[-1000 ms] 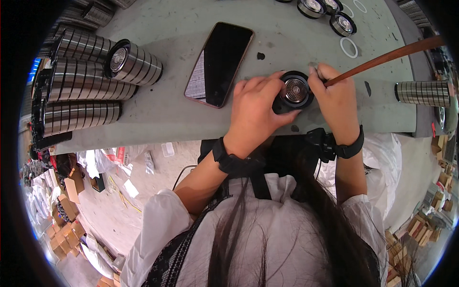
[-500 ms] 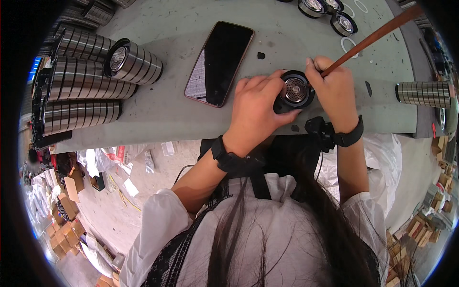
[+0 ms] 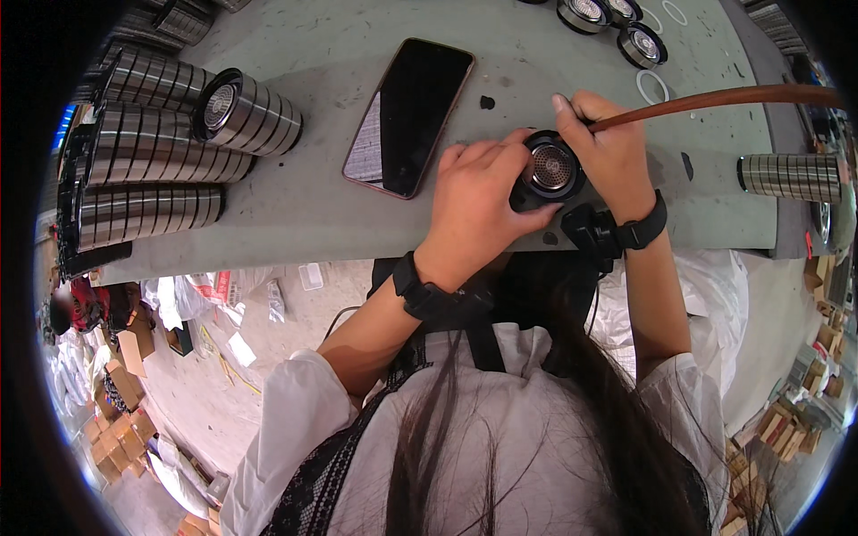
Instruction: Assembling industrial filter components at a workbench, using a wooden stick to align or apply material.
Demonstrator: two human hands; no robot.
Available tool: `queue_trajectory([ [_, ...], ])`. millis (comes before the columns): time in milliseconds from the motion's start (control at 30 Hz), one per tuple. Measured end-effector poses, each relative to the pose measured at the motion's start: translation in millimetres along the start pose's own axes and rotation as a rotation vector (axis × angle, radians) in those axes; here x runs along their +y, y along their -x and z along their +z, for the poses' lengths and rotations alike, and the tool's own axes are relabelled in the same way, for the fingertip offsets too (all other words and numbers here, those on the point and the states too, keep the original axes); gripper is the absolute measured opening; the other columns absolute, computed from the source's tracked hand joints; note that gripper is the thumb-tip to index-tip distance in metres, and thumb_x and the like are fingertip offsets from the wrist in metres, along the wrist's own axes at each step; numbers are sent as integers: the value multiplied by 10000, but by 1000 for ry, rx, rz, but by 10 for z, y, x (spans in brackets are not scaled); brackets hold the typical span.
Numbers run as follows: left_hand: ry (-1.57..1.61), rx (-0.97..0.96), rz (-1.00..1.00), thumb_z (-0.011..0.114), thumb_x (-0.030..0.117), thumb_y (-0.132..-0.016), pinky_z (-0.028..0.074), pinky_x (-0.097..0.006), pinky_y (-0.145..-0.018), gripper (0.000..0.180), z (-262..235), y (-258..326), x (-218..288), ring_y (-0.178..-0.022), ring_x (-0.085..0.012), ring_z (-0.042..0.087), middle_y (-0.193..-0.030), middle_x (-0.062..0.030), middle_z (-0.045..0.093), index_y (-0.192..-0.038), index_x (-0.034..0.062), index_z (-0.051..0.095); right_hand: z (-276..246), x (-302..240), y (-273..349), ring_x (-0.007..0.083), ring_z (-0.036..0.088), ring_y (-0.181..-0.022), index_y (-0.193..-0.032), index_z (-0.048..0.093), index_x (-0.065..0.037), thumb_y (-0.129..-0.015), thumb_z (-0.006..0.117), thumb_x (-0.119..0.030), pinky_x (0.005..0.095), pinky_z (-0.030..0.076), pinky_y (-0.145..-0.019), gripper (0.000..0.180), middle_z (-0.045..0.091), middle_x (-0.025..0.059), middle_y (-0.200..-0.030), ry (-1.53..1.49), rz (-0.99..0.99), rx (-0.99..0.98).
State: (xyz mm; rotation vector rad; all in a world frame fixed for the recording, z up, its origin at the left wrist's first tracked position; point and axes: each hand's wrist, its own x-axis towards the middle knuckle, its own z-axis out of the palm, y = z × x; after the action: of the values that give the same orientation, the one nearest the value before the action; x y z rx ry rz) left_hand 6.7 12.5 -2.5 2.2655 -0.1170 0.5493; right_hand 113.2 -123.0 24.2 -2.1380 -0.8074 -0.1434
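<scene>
My left hand (image 3: 474, 192) is closed around a round black-rimmed cap (image 3: 552, 168) with a perforated metal strainer in its middle, held near the table's front edge. Its thumb and fingers press on the cap's left side. In my right hand (image 3: 617, 161) is a thin brown wooden stick (image 3: 715, 101), gripped near its inner end and running out to the right, almost level. The right fist sits against the cap's upper right rim. The stick's inner tip is hidden by the fingers, so I cannot tell whether it touches the cap.
A dark-screened phone (image 3: 408, 116) lies left of the cap. Stacks of metal caps (image 3: 170, 143) fill the table's left side. Another cap stack (image 3: 788, 177) lies at the right edge. Several loose caps (image 3: 643, 45) and white rings (image 3: 640, 86) are at the far right.
The stick has swung from a steep upward slant to nearly level, its outer end now nearer me. My right hand has shifted slightly up and left along the rim. The left hand stays almost still.
</scene>
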Motion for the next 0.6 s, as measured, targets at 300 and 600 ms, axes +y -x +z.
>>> queue_trajectory([
  [300, -15, -8, 19, 826, 201, -554, 411, -378, -772, 563, -5, -3, -1, -835, -266, 590, -827, -56, 605, -1028, 24, 577, 126, -58, -19, 277, 339, -512, -686, 475, -11, -867, 614, -235, 349, 321, -481, 319, 370, 132, -567, -210, 1, -28],
  [600, 73, 14, -53, 812, 234, -595, 388, -399, -806, 551, -7, -3, 13, -902, -264, 589, -930, -62, 632, -1042, 51, 547, 18, -35, -65, 246, 321, -531, -710, 456, 16, -862, 611, -210, 333, 328, -493, 314, 373, 131, -570, -206, 40, -133],
])
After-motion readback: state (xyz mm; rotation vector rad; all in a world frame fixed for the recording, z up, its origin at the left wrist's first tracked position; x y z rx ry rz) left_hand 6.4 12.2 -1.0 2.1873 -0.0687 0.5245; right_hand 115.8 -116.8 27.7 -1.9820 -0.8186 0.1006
